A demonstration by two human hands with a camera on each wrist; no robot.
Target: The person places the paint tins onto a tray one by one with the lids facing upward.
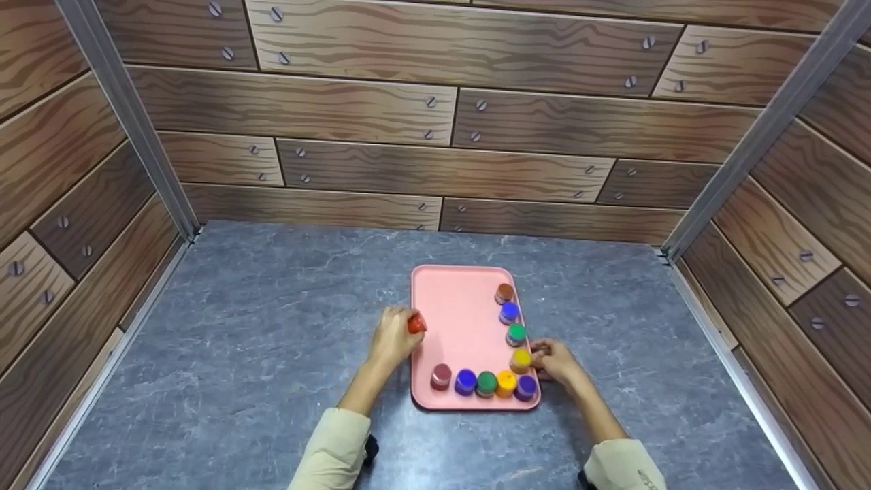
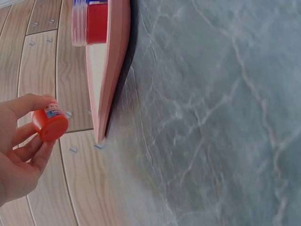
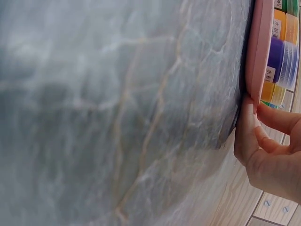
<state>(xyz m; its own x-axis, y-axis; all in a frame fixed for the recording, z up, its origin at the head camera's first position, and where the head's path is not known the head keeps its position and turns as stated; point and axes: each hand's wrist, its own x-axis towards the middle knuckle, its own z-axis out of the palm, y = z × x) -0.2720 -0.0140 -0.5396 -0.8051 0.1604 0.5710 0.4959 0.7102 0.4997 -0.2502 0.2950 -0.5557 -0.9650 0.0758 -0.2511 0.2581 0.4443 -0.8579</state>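
Observation:
My left hand [image 1: 395,337] pinches a small orange-red paint jar [image 2: 51,123] between thumb and fingers, tilted, above the left rim of a pink tray [image 1: 463,306]. At the tray's right rim, my right hand [image 1: 558,361] grips the edge between thumb and fingers, close to a yellow jar [image 1: 521,361]. Along the near side stand a dark red jar [image 1: 441,376], a blue jar [image 1: 465,382], a green jar [image 1: 486,384], an orange-yellow jar [image 1: 505,383] and a purple jar [image 1: 525,387]. Up the right side are another green jar [image 1: 516,333], a lighter blue jar [image 1: 509,312] and a brown jar [image 1: 504,292].
The tray lies on a grey marbled tabletop [image 1: 272,306]. Wood-patterned panels [image 1: 354,112] enclose the back and both sides, with metal strips [image 1: 721,381] along the side edges.

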